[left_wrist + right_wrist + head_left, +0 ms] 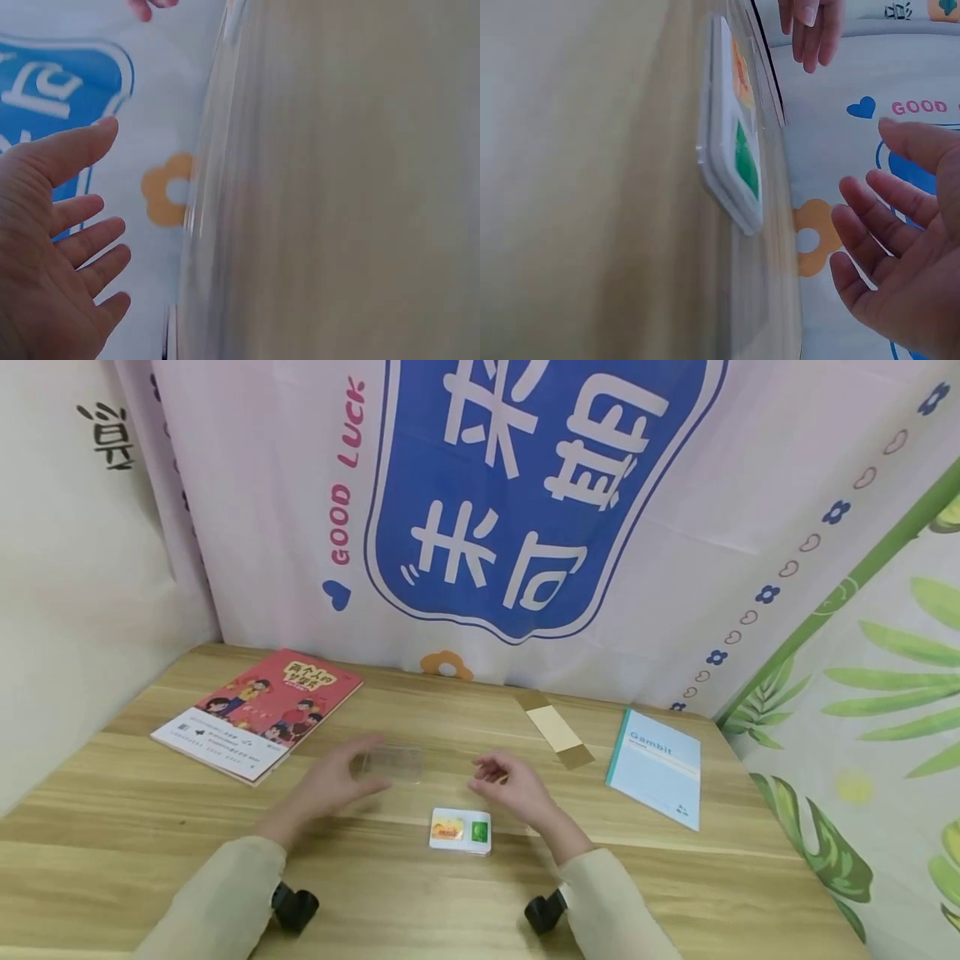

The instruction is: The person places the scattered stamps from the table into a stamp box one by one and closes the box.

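A small clear plastic case (401,763) lies on the table, and my left hand (339,783) is at its left end, thumb and fingers spread apart on either side. In the left wrist view, the fingers of the left hand (67,232) are loosely bent with nothing in them. My right hand (512,783) hovers to the right of the case, fingers relaxed and holding nothing. Nearest to it, toward me, lies a small stack of white cards (460,842), the top one with an orange picture and a green picture. The right wrist view shows this stack (721,127) edge-on.
On the wooden table (375,893) a red and white picture book (255,714) lies at the left. At the back right is a brown and cream strip (555,729), with a light blue Gambit notebook (656,768) beyond it. A printed cloth (262,527) hangs behind.
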`<state>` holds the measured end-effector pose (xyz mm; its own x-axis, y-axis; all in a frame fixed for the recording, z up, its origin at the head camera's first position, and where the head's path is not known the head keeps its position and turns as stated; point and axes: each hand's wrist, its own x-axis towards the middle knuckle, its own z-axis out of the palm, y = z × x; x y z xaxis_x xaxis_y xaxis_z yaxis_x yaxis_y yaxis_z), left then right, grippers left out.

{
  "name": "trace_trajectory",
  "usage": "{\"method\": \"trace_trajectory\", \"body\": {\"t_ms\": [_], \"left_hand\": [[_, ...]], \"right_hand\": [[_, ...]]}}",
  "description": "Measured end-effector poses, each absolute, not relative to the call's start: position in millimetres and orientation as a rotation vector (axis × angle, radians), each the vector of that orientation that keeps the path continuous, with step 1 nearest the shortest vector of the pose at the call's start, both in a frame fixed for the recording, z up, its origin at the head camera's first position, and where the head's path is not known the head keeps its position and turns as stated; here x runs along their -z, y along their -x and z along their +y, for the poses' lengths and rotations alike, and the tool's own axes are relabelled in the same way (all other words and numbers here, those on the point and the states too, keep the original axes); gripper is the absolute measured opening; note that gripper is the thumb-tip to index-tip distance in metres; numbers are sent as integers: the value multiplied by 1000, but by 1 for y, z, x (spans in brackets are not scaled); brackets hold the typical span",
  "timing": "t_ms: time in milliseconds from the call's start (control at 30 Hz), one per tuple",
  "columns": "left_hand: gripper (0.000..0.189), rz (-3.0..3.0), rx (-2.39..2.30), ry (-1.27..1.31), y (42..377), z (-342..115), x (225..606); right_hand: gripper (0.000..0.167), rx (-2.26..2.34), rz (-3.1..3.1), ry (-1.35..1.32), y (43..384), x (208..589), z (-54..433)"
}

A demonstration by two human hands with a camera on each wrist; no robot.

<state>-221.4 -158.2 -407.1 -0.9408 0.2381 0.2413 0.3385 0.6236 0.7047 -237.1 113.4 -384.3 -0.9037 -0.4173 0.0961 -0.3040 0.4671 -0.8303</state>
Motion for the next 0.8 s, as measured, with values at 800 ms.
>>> {"method": "trace_trajectory", "body": {"t_ms": [800], "left_hand": [[63,-2829,1117,558,253,-195,437]], "right_hand": [[58,870,2726,673,277,408,39]]}}
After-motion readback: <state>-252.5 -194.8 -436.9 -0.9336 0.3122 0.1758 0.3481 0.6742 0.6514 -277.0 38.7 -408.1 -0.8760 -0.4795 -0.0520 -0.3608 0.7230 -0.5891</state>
